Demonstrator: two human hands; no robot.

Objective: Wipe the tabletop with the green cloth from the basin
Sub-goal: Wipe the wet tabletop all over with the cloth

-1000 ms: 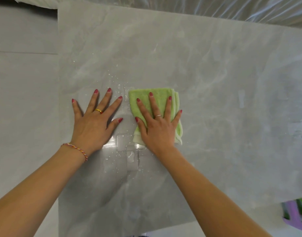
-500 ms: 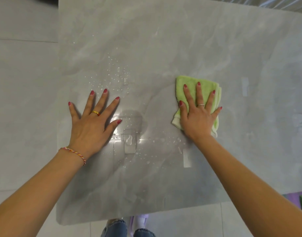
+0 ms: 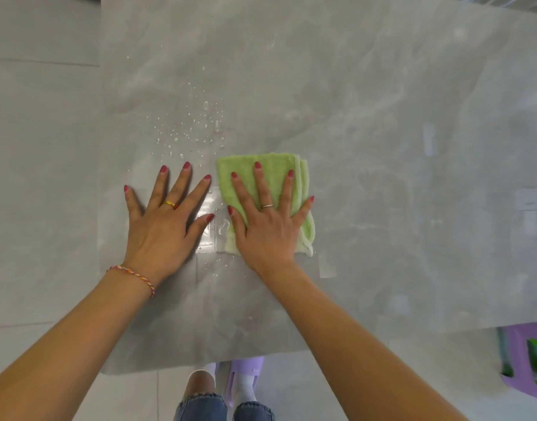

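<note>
A grey marbled bench (image 3: 367, 101) fills most of the frame, its near edge running across the lower part and its left edge down the upper left. Pale tiled floor (image 3: 39, 177) shows to the left of it and below its near edge. At the lower right corner, part of a purple basin (image 3: 517, 363) stands on the floor beyond the bench edge, with something green inside it; its full shape is cut off by the frame.

Two bare forearms enter from the lower corners and converge toward the centre. The left hand (image 3: 167, 220) lies flat on the bench left of centre, fingers spread, grasping nothing. The right hand (image 3: 268, 229) lies just beside it at centre, palm down and fingers splayed, pressing on the green cloth (image 3: 276, 174) rather than clenching it. The cloth is folded into a rough rectangle and lies flat on the bench, its far edge and right-hand folded layers showing past the fingers.

A patch of water droplets (image 3: 197, 129) sits on the bench just above the left hand and to the upper left of the cloth; a wet, glossy film lies between the two hands.

A braided bracelet (image 3: 133, 276) circles the left wrist. A gold ring (image 3: 170, 204) is on the left hand, and a thin ring (image 3: 267, 206) on the right.
</note>
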